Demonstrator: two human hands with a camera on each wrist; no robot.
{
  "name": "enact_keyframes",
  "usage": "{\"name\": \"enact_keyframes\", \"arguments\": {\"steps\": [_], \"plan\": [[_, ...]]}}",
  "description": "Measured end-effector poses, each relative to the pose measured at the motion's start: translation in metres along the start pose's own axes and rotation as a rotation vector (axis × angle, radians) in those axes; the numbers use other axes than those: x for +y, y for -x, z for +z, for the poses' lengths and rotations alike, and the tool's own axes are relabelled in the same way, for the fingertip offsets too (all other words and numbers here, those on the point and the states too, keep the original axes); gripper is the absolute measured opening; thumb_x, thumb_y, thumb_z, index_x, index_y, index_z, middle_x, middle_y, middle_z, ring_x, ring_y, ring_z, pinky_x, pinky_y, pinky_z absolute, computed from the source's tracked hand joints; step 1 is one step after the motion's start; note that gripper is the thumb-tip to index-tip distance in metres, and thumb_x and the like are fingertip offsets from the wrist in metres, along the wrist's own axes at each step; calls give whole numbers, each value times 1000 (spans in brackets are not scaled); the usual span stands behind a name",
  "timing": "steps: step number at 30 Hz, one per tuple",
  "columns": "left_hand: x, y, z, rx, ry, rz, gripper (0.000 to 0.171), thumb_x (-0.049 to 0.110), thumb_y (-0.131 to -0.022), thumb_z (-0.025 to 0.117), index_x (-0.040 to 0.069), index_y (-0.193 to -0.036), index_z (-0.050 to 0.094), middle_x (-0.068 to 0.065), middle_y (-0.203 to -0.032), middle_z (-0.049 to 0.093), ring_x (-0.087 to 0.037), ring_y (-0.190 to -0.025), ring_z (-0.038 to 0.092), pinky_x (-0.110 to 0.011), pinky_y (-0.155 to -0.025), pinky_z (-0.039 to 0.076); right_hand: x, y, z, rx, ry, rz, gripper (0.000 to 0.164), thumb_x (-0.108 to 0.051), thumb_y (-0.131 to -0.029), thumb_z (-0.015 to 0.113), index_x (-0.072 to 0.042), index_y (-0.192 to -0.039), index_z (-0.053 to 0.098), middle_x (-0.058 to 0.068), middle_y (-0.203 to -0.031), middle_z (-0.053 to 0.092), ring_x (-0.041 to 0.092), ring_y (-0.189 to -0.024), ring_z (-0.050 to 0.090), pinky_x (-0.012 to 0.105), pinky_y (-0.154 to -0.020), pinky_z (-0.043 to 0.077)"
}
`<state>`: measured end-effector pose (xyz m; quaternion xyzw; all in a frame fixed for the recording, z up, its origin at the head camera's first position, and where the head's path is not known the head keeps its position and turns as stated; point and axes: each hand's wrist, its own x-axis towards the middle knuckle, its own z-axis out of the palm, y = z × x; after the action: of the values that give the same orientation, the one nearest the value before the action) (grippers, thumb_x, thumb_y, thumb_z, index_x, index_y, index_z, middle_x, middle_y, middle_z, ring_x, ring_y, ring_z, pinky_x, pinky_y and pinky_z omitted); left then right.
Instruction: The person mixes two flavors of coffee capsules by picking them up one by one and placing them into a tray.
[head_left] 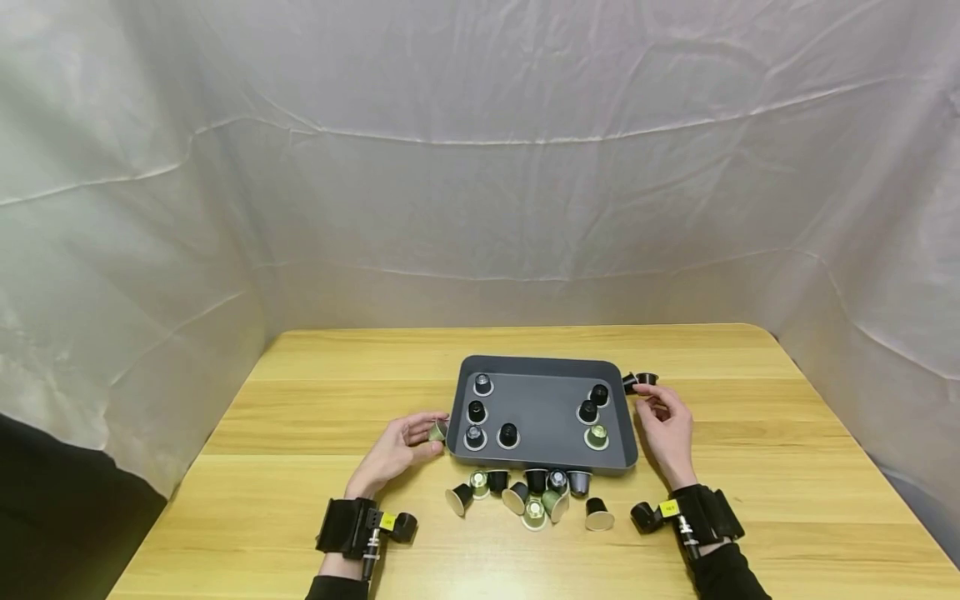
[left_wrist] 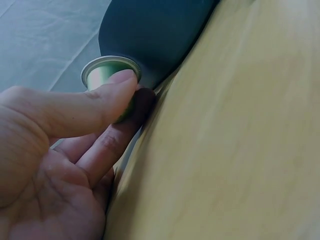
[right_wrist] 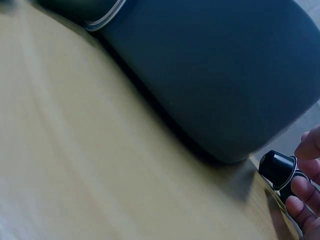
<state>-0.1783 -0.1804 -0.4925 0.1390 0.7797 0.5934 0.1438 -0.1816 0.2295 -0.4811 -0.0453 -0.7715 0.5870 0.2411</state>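
My left hand (head_left: 401,447) is at the left side of the grey tray (head_left: 555,461). It pinches a light green coffee capsule (left_wrist: 97,77), its rim turned up in the left wrist view, between thumb and fingers close to the tray wall. My right hand (head_left: 667,427) reaches past the tray's right side, fingers bent, with fingertips right at two black coffee capsules lying by the far right corner. In the right wrist view the nearer black capsule (right_wrist: 277,169) lies in front of the fingertips (right_wrist: 302,187), while the other is partly hidden behind it.
Several upright capsules stand inside the tray, including a green capsule (head_left: 597,436) at the right and a black capsule (head_left: 508,434) near the middle. A loose cluster of black, grey and green capsules (head_left: 535,511) lies before the tray's front edge. Pale curtain (head_left: 525,208) surrounds the wooden table (head_left: 300,433).
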Motion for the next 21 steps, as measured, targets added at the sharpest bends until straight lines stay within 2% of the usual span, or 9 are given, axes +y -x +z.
{"name": "enact_keyframes", "arguments": {"steps": [6, 8, 10, 14, 17, 21], "plan": [[0, -2, -1, 8, 9, 15, 56, 8, -95, 65, -5, -145, 45, -29, -140, 56, -39, -128, 60, -29, -104, 54, -1, 0, 0, -6, 5, 16, 24, 9, -91, 58, 10, -112, 70, 25, -103, 61, 0, -78, 55, 7, -71, 46], [0, -2, -1, 5, 12, 18, 55, 9, -97, 62, -7, -146, 43, -31, -139, 57, -39, -126, 61, -25, -100, 55, -1, 0, -1, -8, 11, 22, 25, 9, -91, 58, 10, -112, 70, 24, -102, 61, 0, -77, 55, 7, -71, 46], [1, -2, -1, 13, 9, 10, 53, 9, -98, 60, -7, -146, 43, -31, -135, 59, -37, -121, 64, -23, -98, 56, -1, 0, -1, -10, 16, 29, 25, 9, -91, 58, 10, -113, 70, 23, -102, 61, 0, -77, 55, 8, -71, 46], [1, -2, -2, 6, 4, 5, 48, 11, -102, 55, -9, -143, 43, -28, -122, 64, -24, -105, 69, -21, -93, 56, -2, 0, -1, -14, 20, 36, 25, 8, -91, 58, 9, -114, 70, 22, -103, 62, 1, -78, 56, 8, -71, 46], [2, -3, -1, -13, 31, 0, 43, 11, -104, 50, -10, -141, 43, -24, -115, 63, -16, -97, 66, -21, -91, 56, -2, 0, -1, -14, 20, 40, 25, 8, -91, 58, 9, -114, 70, 22, -104, 62, 0, -78, 56, 8, -71, 46], [3, -4, 0, -22, 42, -4, 37, 12, -107, 43, -10, -137, 45, -16, -107, 60, -14, -90, 62, -22, -86, 55, -2, 0, -1, -13, 18, 45, 25, 8, -91, 58, 9, -113, 70, 21, -104, 62, -1, -77, 56, 8, -71, 46]]}}
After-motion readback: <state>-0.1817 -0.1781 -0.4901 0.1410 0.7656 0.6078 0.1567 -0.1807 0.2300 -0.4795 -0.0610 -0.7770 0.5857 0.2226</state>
